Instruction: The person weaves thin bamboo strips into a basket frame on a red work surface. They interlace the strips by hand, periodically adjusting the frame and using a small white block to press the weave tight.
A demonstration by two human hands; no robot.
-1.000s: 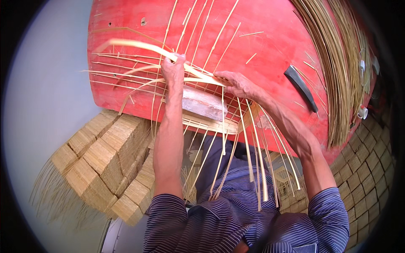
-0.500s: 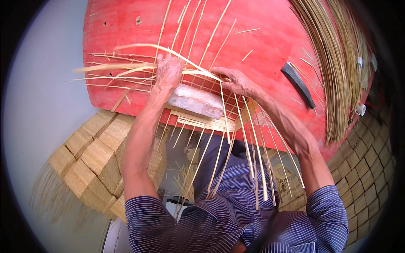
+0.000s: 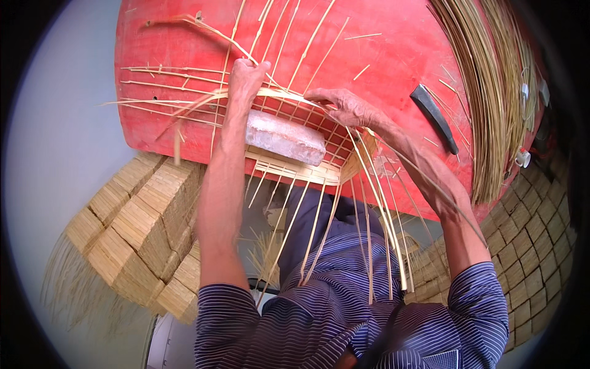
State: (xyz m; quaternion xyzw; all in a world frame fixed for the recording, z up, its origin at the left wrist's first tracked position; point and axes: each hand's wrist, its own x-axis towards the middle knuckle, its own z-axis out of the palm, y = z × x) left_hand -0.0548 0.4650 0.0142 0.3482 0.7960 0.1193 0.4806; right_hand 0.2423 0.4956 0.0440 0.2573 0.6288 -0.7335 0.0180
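Observation:
A half-woven piece of pale bamboo strips (image 3: 298,172) rests on the red table, with an open lattice at its middle and loose strip ends fanning out on all sides. Across it lies a whitish-pink block (image 3: 286,138). My left hand (image 3: 247,77) is closed around a long bamboo strip (image 3: 212,29), whose free end bends up and leftward. My right hand (image 3: 345,107) pinches strips at the weave's far right corner, thumb and fingers pressed together there. Its fingertips partly hide the crossing. Several strips hang toward my lap.
A dark curved blade (image 3: 435,120) lies right of the weave on the red table (image 3: 166,46). Beyond it is a big bundle of thin strips (image 3: 470,92). Stacked woven pieces stand at lower left (image 3: 138,224) and lower right (image 3: 522,264). Small offcuts are scattered about.
My left hand has moved slightly up, its fist now gripping the strip that arched past it. A strip hanging beside the block's right end no longer shows there. My right hand stays at the corner.

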